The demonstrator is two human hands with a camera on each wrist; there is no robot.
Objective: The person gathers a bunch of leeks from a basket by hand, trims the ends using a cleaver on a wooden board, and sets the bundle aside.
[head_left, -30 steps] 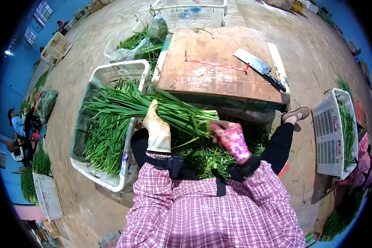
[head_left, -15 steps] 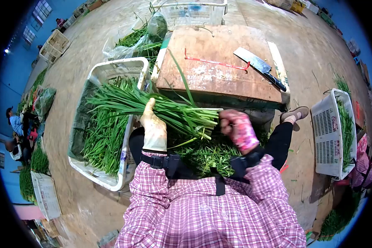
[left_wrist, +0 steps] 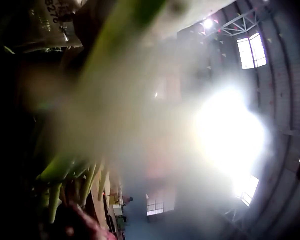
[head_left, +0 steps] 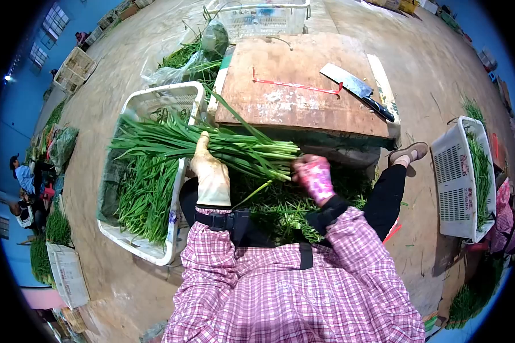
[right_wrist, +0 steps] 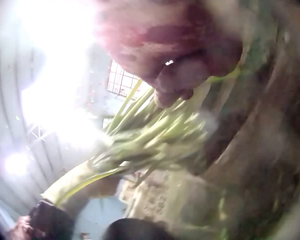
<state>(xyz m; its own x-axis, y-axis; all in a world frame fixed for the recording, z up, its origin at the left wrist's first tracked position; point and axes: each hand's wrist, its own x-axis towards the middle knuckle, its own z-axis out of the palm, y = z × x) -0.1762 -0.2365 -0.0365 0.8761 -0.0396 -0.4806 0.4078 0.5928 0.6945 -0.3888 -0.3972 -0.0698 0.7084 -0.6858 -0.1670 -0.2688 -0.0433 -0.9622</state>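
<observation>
A bundle of long flat-leaved garlic chives (head_left: 234, 150) lies sideways across the left hand, leaves over the crate and pale stem ends to the right. Gloved in cream, the left hand (head_left: 210, 174) grips it from below, thumb up over the leaves. The right hand (head_left: 313, 176), in a pink patterned glove with bare fingertips, is at the stem ends. In the right wrist view its curled fingers pinch among the pale stems (right_wrist: 160, 130), and a yellowish strand shows beside the hand. The left wrist view is mostly blurred, with some stem ends (left_wrist: 92, 182) low on the left.
On the left, a white crate (head_left: 136, 249) holds more greens. Ahead stands a wooden board (head_left: 292, 108) bearing a cleaver (head_left: 357, 90) and a red strap (head_left: 294, 86). Loose trimmings (head_left: 292, 223) lie between the legs. Another crate (head_left: 455, 177) of greens stands at the right.
The right hand moved off the stem ends to the right, then came back to them. The bundle has shifted slightly left, and one long leaf now sticks up from it toward the board.
</observation>
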